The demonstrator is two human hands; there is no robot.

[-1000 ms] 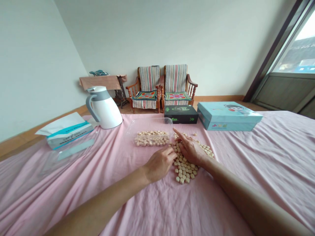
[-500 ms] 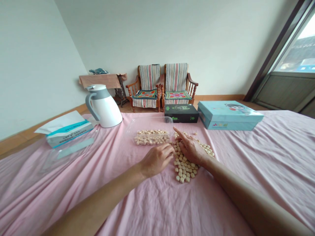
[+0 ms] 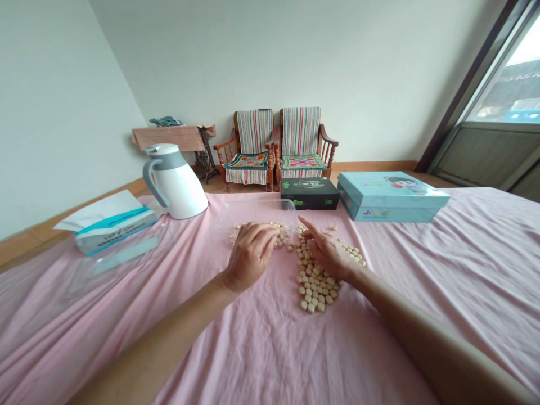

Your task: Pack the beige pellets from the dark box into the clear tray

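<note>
My left hand (image 3: 250, 254) hangs over the near side of a clear plastic box (image 3: 228, 211) with its fingers curled together; what is in them is hidden. Small pale-beige, rounded-square pieces (image 3: 280, 237) lie in the box, partly covered by that hand. To the right of the box, a loose pile of the same pieces (image 3: 314, 289) lies on the pink cloth. My right hand (image 3: 327, 250) rests over the far part of this pile, index finger stretched forward and fingers apart. A single piece (image 3: 290, 248) sits between the box and the pile.
Behind the pile stand a black box (image 3: 310, 197) and a light-blue box (image 3: 392, 202). At left are a white-and-grey jug (image 3: 181, 188), a tissue pack (image 3: 113, 228) and a clear plastic lid (image 3: 126, 256). Two wooden chairs (image 3: 301, 135) stand by the wall.
My left hand has moved left from the pile's edge to above the clear box. The right hand stays at the pile. A single piece now shows between box and pile.
</note>
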